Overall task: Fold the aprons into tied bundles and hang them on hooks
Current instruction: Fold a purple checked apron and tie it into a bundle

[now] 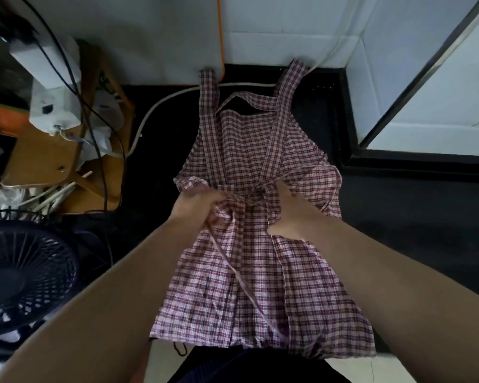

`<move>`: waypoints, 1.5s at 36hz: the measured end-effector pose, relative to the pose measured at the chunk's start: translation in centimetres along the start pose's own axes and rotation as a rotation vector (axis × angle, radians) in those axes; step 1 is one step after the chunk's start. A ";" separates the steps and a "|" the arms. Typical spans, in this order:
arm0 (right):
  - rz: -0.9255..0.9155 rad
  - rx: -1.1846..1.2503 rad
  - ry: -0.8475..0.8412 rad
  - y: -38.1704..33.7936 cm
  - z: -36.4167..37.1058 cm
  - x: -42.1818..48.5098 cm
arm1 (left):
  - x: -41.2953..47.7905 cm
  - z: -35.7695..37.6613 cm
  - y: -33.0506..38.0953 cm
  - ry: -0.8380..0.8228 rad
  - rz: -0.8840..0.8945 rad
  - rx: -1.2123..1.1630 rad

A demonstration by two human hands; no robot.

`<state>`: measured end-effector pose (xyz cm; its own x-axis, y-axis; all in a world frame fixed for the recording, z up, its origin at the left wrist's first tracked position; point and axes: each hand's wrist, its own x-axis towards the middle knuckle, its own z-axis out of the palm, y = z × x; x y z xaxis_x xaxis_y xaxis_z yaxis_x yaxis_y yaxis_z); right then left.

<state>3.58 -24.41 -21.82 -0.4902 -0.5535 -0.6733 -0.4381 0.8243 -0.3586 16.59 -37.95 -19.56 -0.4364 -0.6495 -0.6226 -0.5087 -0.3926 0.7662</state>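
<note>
A pink and maroon checked apron [260,286] lies spread lengthwise on a dark counter [398,244], bib and shoulder straps [208,87] pointing away from me. My left hand [194,208] grips bunched fabric and a thin waist tie [233,269] at the apron's left waist. My right hand [291,214] rests on the apron's middle right, fingers spread and pressing the cloth near the crossing ties. The tie runs down the skirt toward the hem.
A dark fan [25,277] stands at the left. Behind it are a wooden stool [67,150] with a white appliance [50,78] and black cables. A white board with an orange edge [177,37] leans at the back. White tiled wall [440,92] at right.
</note>
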 end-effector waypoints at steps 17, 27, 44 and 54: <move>-0.048 -0.148 0.561 -1.7 -3.6 0.7 | 2.9 -3.3 1.5 0.271 0.251 0.881; 0.168 -0.169 0.165 0.7 -6.5 4.5 | 7.9 -2.6 2.3 0.143 0.043 1.019; -0.008 -0.081 0.396 -0.1 -9.3 6.6 | 12.5 -2.3 9.8 0.070 0.223 0.645; 0.014 -0.019 0.503 -1.8 -7.9 6.1 | 9.9 -1.0 5.9 0.151 0.395 0.995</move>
<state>-4.57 -30.22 -20.16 -0.7966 -0.5353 -0.2808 -0.4403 0.8322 -0.3371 10.02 -47.38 -21.01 -0.6404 -0.7145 -0.2817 -0.7563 0.5227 0.3935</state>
